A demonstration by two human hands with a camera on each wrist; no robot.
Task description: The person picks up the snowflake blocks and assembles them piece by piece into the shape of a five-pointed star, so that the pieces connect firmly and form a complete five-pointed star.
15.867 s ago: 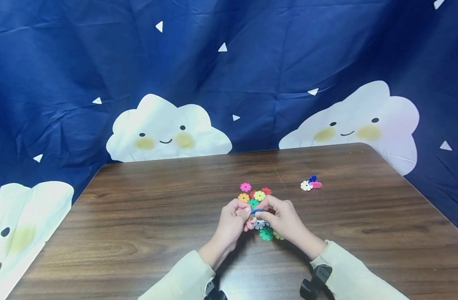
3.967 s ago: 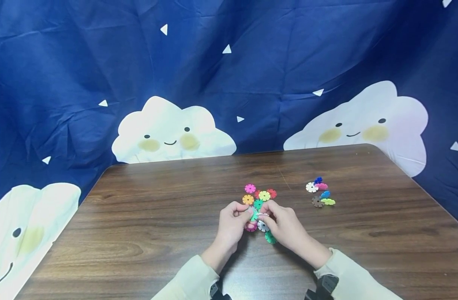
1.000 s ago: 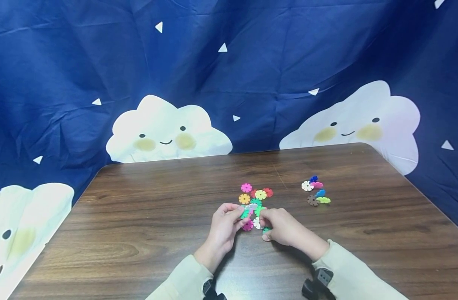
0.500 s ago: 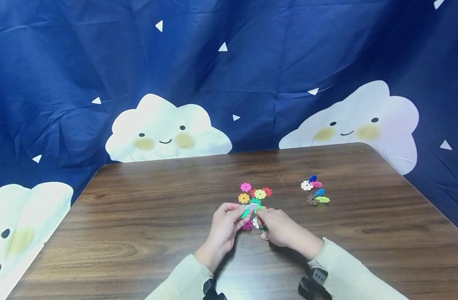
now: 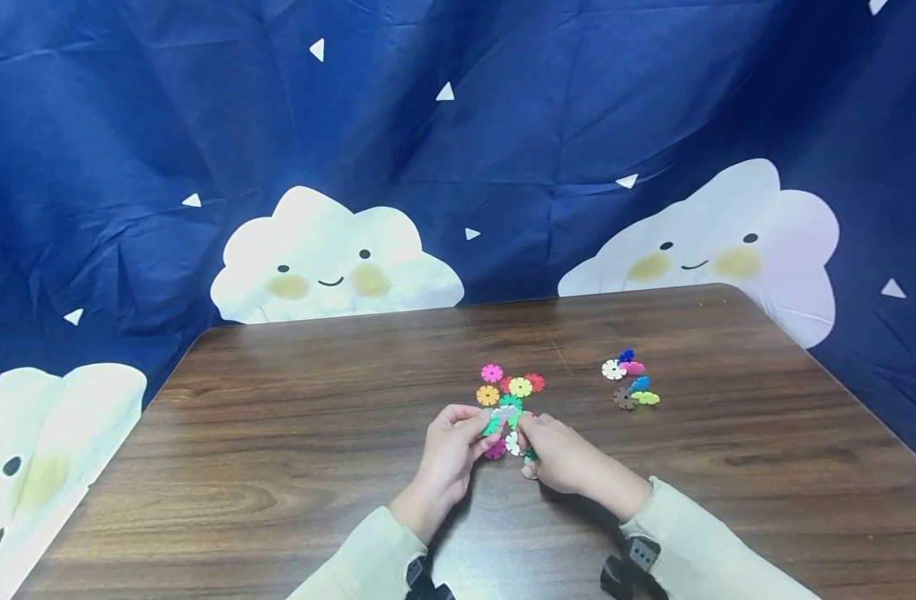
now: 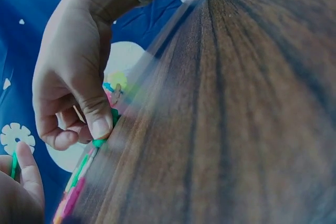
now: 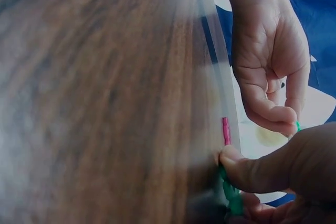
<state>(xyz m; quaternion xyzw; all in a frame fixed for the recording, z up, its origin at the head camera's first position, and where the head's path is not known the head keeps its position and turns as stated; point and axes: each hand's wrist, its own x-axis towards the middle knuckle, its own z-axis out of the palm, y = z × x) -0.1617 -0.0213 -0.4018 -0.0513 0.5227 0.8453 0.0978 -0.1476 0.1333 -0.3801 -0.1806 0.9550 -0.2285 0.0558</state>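
In the head view my left hand (image 5: 444, 454) pinches a green notched plastic disc (image 5: 491, 427), raised above the pile. A whitish disc (image 6: 17, 138) is joined to it in the left wrist view. My right hand (image 5: 566, 457) is low over the table's middle, thumb and fingers pinching a darker green disc (image 7: 231, 195) at the tabletop. Fingers cover much of that disc. Between and beyond the hands lie loose discs: magenta (image 5: 495, 450), white (image 5: 513, 442), orange (image 5: 488, 395), yellow (image 5: 520, 387), pink (image 5: 492, 373), and a green one (image 5: 511, 402).
To the right on the wooden table (image 5: 315, 433) stand two joined clusters. One has a white disc (image 5: 613, 369) with dark blue and pink; the other has a brown disc (image 5: 625, 398) with blue and lime. A blue cloud-print curtain (image 5: 503, 150) hangs behind.
The brown, blue and lime cluster now lies at the right, unlike the earliest frame. Since four seconds ago, my right hand has left the left hand's discs and taken a green disc nearer the front.
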